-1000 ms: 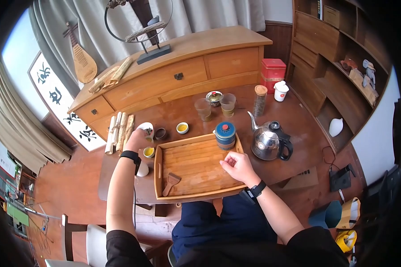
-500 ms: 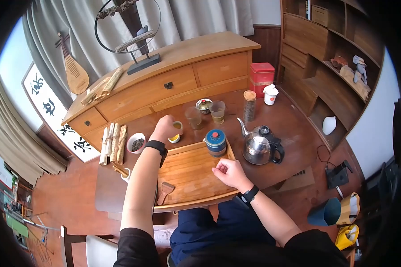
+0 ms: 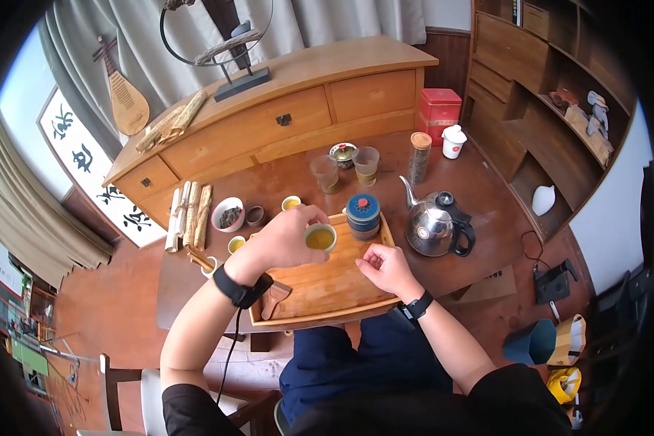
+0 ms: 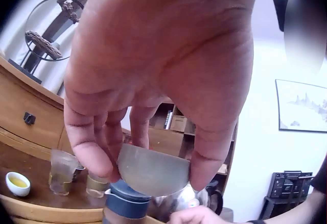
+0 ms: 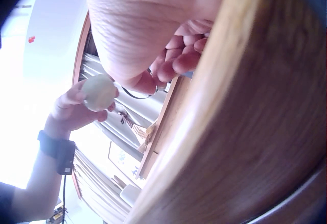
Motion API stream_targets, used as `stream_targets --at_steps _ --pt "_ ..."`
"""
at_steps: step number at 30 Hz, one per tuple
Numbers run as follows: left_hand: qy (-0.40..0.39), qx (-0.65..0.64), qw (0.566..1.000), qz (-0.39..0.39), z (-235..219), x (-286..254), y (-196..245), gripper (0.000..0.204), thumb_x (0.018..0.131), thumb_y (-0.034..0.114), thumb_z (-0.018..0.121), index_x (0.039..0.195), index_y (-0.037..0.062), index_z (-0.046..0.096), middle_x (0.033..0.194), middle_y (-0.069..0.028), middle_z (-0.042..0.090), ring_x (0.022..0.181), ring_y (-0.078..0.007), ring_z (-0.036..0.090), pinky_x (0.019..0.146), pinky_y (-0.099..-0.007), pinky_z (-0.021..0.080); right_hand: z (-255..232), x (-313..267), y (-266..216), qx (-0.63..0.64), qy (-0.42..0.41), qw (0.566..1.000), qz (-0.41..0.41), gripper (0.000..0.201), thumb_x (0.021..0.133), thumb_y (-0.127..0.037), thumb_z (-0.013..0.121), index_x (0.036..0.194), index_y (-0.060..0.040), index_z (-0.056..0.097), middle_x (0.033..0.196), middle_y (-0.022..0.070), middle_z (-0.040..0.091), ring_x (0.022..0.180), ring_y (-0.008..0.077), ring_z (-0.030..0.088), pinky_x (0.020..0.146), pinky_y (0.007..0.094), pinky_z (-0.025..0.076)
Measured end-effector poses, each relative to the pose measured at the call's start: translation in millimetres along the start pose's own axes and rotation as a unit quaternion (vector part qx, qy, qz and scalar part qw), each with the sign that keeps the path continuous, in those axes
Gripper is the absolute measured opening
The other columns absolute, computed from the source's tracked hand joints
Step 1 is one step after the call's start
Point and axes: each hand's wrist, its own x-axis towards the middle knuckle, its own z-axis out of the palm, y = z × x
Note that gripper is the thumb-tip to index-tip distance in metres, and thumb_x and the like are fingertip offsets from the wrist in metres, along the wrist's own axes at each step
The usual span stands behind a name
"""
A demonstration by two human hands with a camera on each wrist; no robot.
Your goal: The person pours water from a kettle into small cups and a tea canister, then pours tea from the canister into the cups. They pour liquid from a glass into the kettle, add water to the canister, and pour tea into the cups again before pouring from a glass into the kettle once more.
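My left hand (image 3: 287,240) pinches a small pale-green tea cup (image 4: 153,170) between thumb and fingers, over the back of the wooden tray (image 3: 320,309). Yellow tea (image 3: 320,238) shows inside it in the head view. Above the tray's right side is my right hand (image 3: 389,269), fingers loosely curled and holding nothing. Behind that hand, a blue lidded pot (image 3: 362,216) stands at the tray's back right corner. A small brown brush-like tool (image 3: 275,296) lies at the front left of the tray. Two more tea-filled cups, one at the back (image 3: 291,203) and another (image 3: 236,244) at left, stand beyond the tray.
A steel kettle (image 3: 436,229) stands right of the tray. Two clear glasses (image 3: 325,174) and a cork-topped jar (image 3: 419,158) are farther back. To the left are a bowl of dark leaves (image 3: 229,215), a small dark cup (image 3: 255,215) and a holder with wooden tools (image 3: 200,260).
My left hand has come from beside the leaf bowl, across to the right and back toward me, carrying the cup over the tray. My right hand stays near the tray's right side.
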Motion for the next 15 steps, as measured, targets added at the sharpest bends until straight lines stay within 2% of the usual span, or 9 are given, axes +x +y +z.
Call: stream_targets --at_steps 2,3,4,6,10,12,13,15 --pt "-0.004 -0.017 0.999 0.045 -6.2 -15.7 12.7 0.050 0.066 0.019 0.084 0.110 0.0031 0.066 0.101 -0.0113 0.068 0.097 -0.0226 0.065 0.085 -0.0342 0.053 1.0 -0.3 1.6 0.000 -0.004 1.000 0.006 0.023 0.085 -0.018 0.075 0.074 -0.0011 0.064 0.060 0.0044 0.063 0.053 0.0097 0.058 0.053 0.0252 0.047" --pt "-0.020 -0.025 0.999 0.044 -13.1 -23.7 23.2 0.052 0.066 0.020 0.083 0.111 0.0025 0.063 0.107 -0.0155 0.067 0.101 -0.0298 0.065 0.087 -0.0371 0.052 1.2 -0.3 2.3 -0.001 -0.006 1.000 0.012 0.024 0.085 -0.018 0.075 0.074 -0.0012 0.064 0.060 0.0044 0.063 0.053 0.0097 0.058 0.053 0.0252 0.047" --pt "-0.019 -0.028 0.998 0.044 -20.0 -32.0 34.3 0.052 0.066 0.020 0.083 0.111 0.0025 0.063 0.107 -0.0155 0.067 0.101 -0.0298 0.065 0.087 -0.0371 0.052 1.0 -0.4 1.9 -0.003 -0.008 1.000 0.013 0.024 0.085 -0.018 0.075 0.074 -0.0012 0.064 0.060 0.0044 0.063 0.053 0.0097 0.058 0.053 0.0252 0.047" --pt "0.003 -0.055 0.994 0.094 -34.5 -47.1 56.8 0.048 0.067 0.017 0.084 0.109 0.0037 0.065 0.103 -0.0070 0.064 0.094 -0.0187 0.062 0.082 -0.0287 0.051 0.0 0.1 0.3 -0.016 -0.006 1.000 0.004 0.024 0.086 -0.019 0.075 0.074 -0.0013 0.064 0.060 0.0046 0.063 0.053 0.0097 0.058 0.053 0.0252 0.047" --pt "-0.006 -0.084 0.990 0.112 -60.5 -70.4 93.5 0.050 0.065 0.017 0.085 0.109 0.0046 0.065 0.104 -0.0059 0.063 0.094 -0.0179 0.061 0.080 -0.0276 0.050 1.7 -0.4 1.6 -0.007 -0.007 1.000 0.003 0.024 0.086 -0.019 0.075 0.074 -0.0013 0.063 0.059 0.0043 0.062 0.053 0.0097 0.057 0.053 0.0252 0.046" --pt "-0.016 -0.088 0.974 0.210 -71.5 -78.2 105.2 0.053 0.064 0.016 0.087 0.112 0.0031 0.066 0.103 -0.0066 0.064 0.095 -0.0179 0.061 0.079 -0.0282 0.049 2.3 0.9 1.9 -0.019 0.001 1.000 -0.003 0.024 0.086 -0.018 0.075 0.073 -0.0015 0.062 0.058 0.0036 0.060 0.052 0.0094 0.055 0.052 0.0250 0.045" --pt "-0.013 -0.087 0.974 0.209 -75.6 -81.8 110.7 0.053 0.064 0.016 0.087 0.112 0.0031 0.066 0.103 -0.0066 0.064 0.095 -0.0179 0.061 0.079 -0.0282 0.049 2.1 1.4 0.9 -0.019 -0.001 1.000 -0.006 0.024 0.086 -0.018 0.075 0.073 -0.0015 0.062 0.058 0.0036 0.060 0.052 0.0094 0.055 0.052 0.0250 0.045" --pt "-0.029 -0.108 0.957 0.269 -81.8 -89.5 122.9 0.056 0.064 0.015 0.087 0.113 -0.0001 0.067 0.101 -0.0082 0.065 0.093 -0.0186 0.062 0.078 -0.0283 0.049 1.2 0.6 -1.7 -0.009 0.005 1.000 -0.021 0.024 0.085 -0.017 0.075 0.072 -0.0018 0.061 0.057 0.0027 0.058 0.051 0.0085 0.054 0.051 0.0246 0.044"
